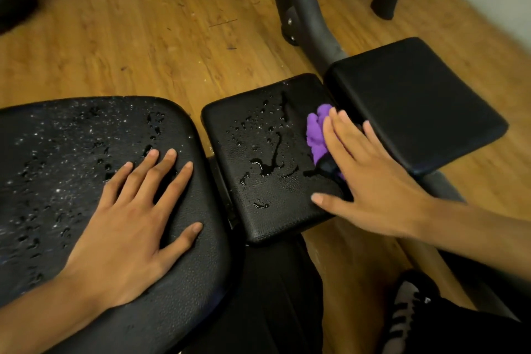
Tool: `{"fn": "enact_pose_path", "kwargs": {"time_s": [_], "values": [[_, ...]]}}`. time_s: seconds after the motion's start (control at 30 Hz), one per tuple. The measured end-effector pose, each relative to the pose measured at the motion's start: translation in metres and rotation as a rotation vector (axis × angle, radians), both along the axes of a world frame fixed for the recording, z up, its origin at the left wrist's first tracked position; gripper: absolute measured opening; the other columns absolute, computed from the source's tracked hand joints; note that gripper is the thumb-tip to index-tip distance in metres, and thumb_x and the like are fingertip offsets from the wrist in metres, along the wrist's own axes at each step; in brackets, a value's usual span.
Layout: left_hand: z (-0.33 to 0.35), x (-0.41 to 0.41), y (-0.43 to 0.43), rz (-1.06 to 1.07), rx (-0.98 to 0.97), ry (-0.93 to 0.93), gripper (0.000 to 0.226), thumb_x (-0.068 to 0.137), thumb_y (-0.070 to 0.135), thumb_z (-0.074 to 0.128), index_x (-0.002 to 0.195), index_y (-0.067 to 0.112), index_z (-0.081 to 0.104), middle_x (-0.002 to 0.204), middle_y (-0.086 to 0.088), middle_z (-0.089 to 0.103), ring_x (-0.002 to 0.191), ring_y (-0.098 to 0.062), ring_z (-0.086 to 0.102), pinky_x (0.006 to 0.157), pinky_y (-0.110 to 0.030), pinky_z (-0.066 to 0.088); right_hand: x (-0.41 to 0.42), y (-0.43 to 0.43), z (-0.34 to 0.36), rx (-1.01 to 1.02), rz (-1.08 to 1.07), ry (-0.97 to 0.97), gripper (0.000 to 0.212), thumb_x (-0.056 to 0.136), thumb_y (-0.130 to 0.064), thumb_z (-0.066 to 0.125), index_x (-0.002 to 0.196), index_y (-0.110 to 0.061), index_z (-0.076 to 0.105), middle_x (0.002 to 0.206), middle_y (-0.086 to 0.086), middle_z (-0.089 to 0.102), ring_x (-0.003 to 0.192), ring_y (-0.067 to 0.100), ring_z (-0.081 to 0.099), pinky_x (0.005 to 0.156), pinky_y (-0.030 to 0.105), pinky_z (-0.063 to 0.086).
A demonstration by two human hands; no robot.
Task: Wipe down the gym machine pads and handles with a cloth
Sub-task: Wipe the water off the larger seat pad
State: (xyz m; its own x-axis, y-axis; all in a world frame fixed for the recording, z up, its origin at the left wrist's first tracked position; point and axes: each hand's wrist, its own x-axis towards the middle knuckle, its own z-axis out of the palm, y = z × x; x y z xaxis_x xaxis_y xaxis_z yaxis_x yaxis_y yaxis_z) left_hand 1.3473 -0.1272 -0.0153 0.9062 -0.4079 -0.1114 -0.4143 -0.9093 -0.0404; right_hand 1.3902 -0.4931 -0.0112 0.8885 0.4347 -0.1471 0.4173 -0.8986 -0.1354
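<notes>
left hand point(129, 227) was spread flat on the big wet pad point(71, 152), holding nothing. Just right of it, the wet middle pad point(258, 158) had the purple cloth point(316, 132) pressed under the right hand point(370, 181), fingers straight, dry pad point(416, 106) just past them

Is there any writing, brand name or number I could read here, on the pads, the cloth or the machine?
No readable text anywhere in this view.
Left pad, middle pad, right pad: plain black, no label.
Cloth: plain purple, no tag showing.
Frame: bolts only, no sign.
Shoe: pale stripes, no letters.
</notes>
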Motion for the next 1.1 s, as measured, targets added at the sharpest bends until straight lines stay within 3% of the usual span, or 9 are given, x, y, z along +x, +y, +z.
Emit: {"fn": "enact_pose_path", "kwargs": {"time_s": [0.1,0.23,0.33,0.6,0.7,0.77,0.83,0.97,1.1], "values": [[0.0,0.0,0.0,-0.003,0.011,0.009,0.083,0.101,0.071,0.021,0.165,0.019,0.024,0.17,-0.012,0.026,0.16,-0.029,0.014,0.126,-0.053,0.015,0.015,0.007,-0.01,0.03,0.001,-0.112,0.093,0.097,-0.079,0.018,0.165,-0.017,0.002,0.172,0.01,0.007,0.159,0.022,-0.001,0.129,0.045,0.005],[0.001,0.0,0.0,0.002,0.025,0.01,0.082,0.102,0.071,0.02,0.165,0.019,0.025,0.169,-0.012,0.026,0.16,-0.029,0.014,0.126,-0.053,0.015,0.088,0.034,-0.016,0.023,-0.035,-0.162,0.08,0.101,-0.071,0.013,0.165,-0.025,0.006,0.172,0.009,-0.01,0.158,0.022,-0.013,0.128,0.043,-0.006],[0.002,0.001,-0.001,0.004,0.022,0.015,0.082,0.102,0.071,0.021,0.165,0.019,0.024,0.169,-0.012,0.026,0.161,-0.028,0.013,0.126,-0.053,0.015,0.114,0.044,-0.016,0.059,-0.032,-0.143,0.077,0.103,-0.064,0.014,0.164,-0.017,0.017,0.172,0.008,-0.004,0.159,0.019,-0.007,0.129,0.043,-0.002],[0.002,0.001,0.0,0.014,0.018,0.034,0.082,0.102,0.072,0.021,0.166,0.02,0.022,0.17,-0.011,0.024,0.161,-0.028,0.011,0.126,-0.056,0.018,0.021,0.011,-0.009,0.032,0.033,-0.22,0.05,0.107,-0.038,0.03,0.134,-0.006,0.057,0.149,0.014,0.053,0.144,0.029,0.043,0.116,0.046,0.035],[0.002,0.0,0.0,0.011,0.016,0.029,0.082,0.102,0.071,0.021,0.166,0.02,0.022,0.17,-0.011,0.024,0.161,-0.028,0.011,0.126,-0.055,0.017,0.044,0.025,-0.005,0.06,0.025,-0.2,0.056,0.106,-0.041,0.028,0.147,-0.01,0.047,0.157,0.011,0.045,0.149,0.025,0.036,0.117,0.042,0.031],[0.002,0.0,-0.001,0.013,0.019,0.032,0.082,0.102,0.071,0.021,0.166,0.02,0.021,0.171,-0.011,0.023,0.161,-0.028,0.011,0.126,-0.055,0.017,0.08,0.041,-0.009,0.046,0.001,-0.15,0.063,0.106,-0.046,0.02,0.163,-0.02,0.02,0.169,0.003,0.022,0.158,0.017,0.015,0.127,0.044,0.01],[0.002,0.001,-0.001,0.014,0.022,0.027,0.082,0.102,0.072,0.021,0.166,0.021,0.019,0.171,-0.01,0.021,0.161,-0.027,0.009,0.126,-0.055,0.017,0.118,0.056,-0.016,-0.003,-0.003,-0.127,0.062,0.108,-0.047,0.018,0.164,-0.021,0.016,0.171,0.001,0.018,0.158,0.015,0.007,0.127,0.047,-0.004],[0.003,0.001,-0.001,0.012,0.015,0.03,0.082,0.102,0.071,0.02,0.166,0.02,0.02,0.171,-0.011,0.022,0.161,-0.027,0.009,0.126,-0.055,0.016,0.122,0.059,-0.014,0.054,-0.009,-0.136,0.064,0.107,-0.044,0.027,0.161,-0.009,0.027,0.164,0.011,0.035,0.155,0.023,0.023,0.126,0.037,0.006],[0.003,0.001,-0.002,0.012,0.012,0.028,0.082,0.102,0.071,0.02,0.166,0.02,0.021,0.171,-0.012,0.022,0.161,-0.027,0.008,0.126,-0.055,0.017,0.04,0.034,-0.008,0.043,0.127,-0.145,0.063,0.107,-0.039,0.025,0.162,-0.008,0.023,0.169,0.007,0.02,0.157,0.02,0.017,0.128,0.037,0.014]]}}
